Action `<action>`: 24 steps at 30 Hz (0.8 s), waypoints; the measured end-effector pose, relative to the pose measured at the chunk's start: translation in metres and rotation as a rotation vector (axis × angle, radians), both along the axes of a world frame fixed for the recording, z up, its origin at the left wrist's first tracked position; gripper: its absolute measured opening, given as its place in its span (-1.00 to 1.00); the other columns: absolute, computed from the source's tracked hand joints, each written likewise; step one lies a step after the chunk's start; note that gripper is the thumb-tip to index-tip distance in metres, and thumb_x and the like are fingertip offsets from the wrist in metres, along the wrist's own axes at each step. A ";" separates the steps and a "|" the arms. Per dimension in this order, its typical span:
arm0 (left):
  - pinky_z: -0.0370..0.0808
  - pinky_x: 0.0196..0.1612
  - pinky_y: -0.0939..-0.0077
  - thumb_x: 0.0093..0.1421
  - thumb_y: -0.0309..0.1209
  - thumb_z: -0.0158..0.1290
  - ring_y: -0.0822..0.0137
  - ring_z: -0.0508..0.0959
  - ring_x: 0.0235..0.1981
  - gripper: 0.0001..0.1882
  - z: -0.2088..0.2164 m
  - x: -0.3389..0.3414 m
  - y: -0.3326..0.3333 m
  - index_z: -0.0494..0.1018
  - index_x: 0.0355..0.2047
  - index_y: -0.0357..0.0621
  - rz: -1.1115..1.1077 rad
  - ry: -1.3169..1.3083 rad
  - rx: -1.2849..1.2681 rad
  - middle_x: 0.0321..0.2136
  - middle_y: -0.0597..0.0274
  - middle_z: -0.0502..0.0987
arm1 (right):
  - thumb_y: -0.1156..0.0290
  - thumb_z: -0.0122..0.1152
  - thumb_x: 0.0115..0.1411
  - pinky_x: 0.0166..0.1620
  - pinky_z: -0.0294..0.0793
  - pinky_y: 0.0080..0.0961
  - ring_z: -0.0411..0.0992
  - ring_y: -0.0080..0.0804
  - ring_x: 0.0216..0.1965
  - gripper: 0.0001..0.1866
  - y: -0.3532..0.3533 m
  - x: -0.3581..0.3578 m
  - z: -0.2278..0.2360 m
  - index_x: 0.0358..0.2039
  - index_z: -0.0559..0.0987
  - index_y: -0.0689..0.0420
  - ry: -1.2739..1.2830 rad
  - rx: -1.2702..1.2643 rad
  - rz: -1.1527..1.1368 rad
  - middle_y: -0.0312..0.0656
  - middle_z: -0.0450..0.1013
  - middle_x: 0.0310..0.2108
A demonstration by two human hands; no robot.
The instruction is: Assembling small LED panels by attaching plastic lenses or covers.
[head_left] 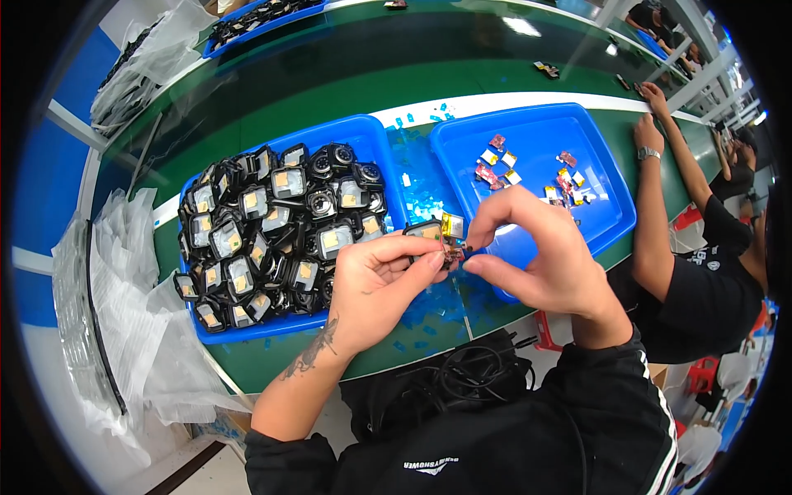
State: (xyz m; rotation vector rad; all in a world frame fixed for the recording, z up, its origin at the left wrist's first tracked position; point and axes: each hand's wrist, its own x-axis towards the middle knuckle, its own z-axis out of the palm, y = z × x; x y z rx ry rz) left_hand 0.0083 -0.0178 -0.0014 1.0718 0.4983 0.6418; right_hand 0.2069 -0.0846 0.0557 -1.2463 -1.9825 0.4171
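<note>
My left hand [379, 285] is closed on a black watch-like casing [424, 232] held over the table between two blue trays. A small reddish circuit board [451, 257] and a silver-yellow battery [452, 225] stick out at the casing's right side. Thumb and forefinger of my right hand [549, 256] come together at the board's right edge; what exactly they pinch is too small to make out. Left of my hands, similar black casings [280, 219] fill a blue tray [375, 136]. The right-hand blue tray [528, 132] holds several loose boards with batteries [565, 186].
Bits of blue film [417, 330] lie scattered on the green table. Beyond the trays runs a green conveyor belt [330, 78] with a few small parts. Clear plastic bags [140, 280] hang at the left. Co-workers' arms [652, 206] reach in at the right. Black cables [478, 371] lie below the table edge.
</note>
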 end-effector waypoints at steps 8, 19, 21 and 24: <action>0.57 -0.05 0.57 0.22 -0.59 0.10 0.36 0.60 -0.15 -0.74 -0.002 0.003 -0.003 0.50 -0.08 -0.45 0.099 -0.025 0.042 -0.15 0.01 0.56 | 0.66 0.28 0.08 -0.23 0.51 -0.65 0.47 -0.64 -0.34 -0.74 0.001 -0.021 -0.028 -0.27 0.39 0.21 0.474 -0.222 -0.220 -0.28 0.43 -0.39; 0.53 0.00 0.55 0.23 -0.70 -0.05 0.34 0.54 -0.02 -0.49 0.003 0.006 -0.005 0.16 0.19 -0.24 0.101 -0.058 0.091 -0.06 -0.02 0.49 | 0.67 0.30 0.02 -0.38 0.43 -0.64 0.42 -0.58 -0.40 -0.63 0.004 -0.024 -0.024 -0.21 0.34 0.18 0.279 -0.231 -0.276 -0.28 0.39 -0.39; 0.53 0.01 0.51 0.24 -0.71 -0.07 0.32 0.54 -0.02 -0.49 0.005 0.005 -0.006 0.11 0.18 -0.22 0.089 -0.057 0.054 -0.05 -0.05 0.49 | 0.67 0.30 0.02 -0.36 0.46 -0.64 0.42 -0.60 -0.37 -0.63 0.006 -0.023 -0.028 -0.20 0.34 0.18 0.334 -0.250 -0.278 -0.28 0.39 -0.37; 0.55 -0.01 0.49 0.24 -0.71 -0.09 0.30 0.54 -0.01 -0.47 0.006 0.006 -0.009 0.07 0.18 -0.18 0.107 -0.080 0.074 -0.05 -0.07 0.50 | 0.65 0.30 0.02 -0.33 0.50 -0.64 0.42 -0.64 -0.33 -0.61 0.006 -0.026 -0.033 -0.17 0.35 0.18 0.481 -0.305 -0.273 -0.30 0.39 -0.34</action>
